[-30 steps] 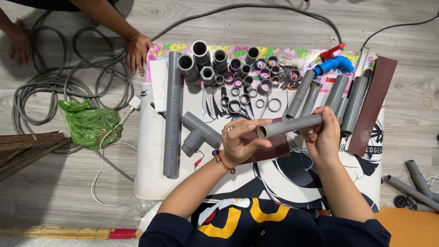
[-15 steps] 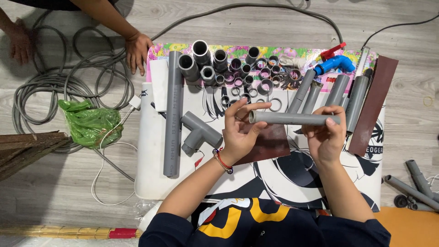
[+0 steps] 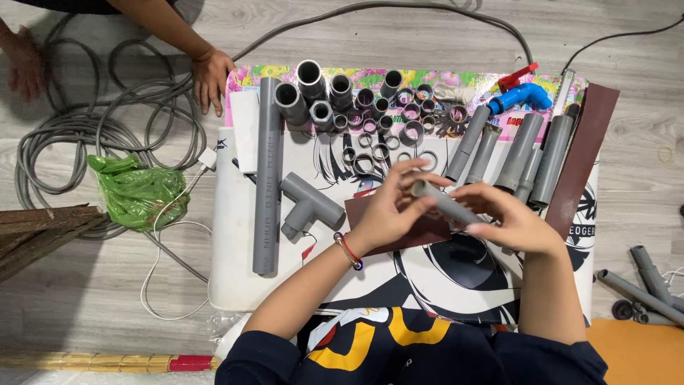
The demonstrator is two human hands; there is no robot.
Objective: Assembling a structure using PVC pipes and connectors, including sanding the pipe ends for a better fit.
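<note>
My left hand (image 3: 390, 208) and my right hand (image 3: 507, 219) both grip a short grey pipe (image 3: 443, 202), held slantwise above a printed white mat (image 3: 235, 278). The pipe's open end points up and left, near my left fingers. Under my left hand lies a dark brown sheet (image 3: 406, 232). A grey tee fitting (image 3: 308, 205) rests on the mat just left of my left hand. A long grey pipe (image 3: 268, 175) lies lengthwise further left.
Several short pipe stubs and rings (image 3: 370, 114) stand along the mat's far edge, with longer grey pipes (image 3: 520, 153), a blue fitting (image 3: 526, 97) and a brown strip (image 3: 583, 157) at right. Another person's hand (image 3: 211, 77) rests at the mat's corner. Coiled cable (image 3: 78, 135) and a green bag (image 3: 139, 191) lie left.
The pipe has turned from lying level across to slanting down to the right, and both hands have moved closer together around it.
</note>
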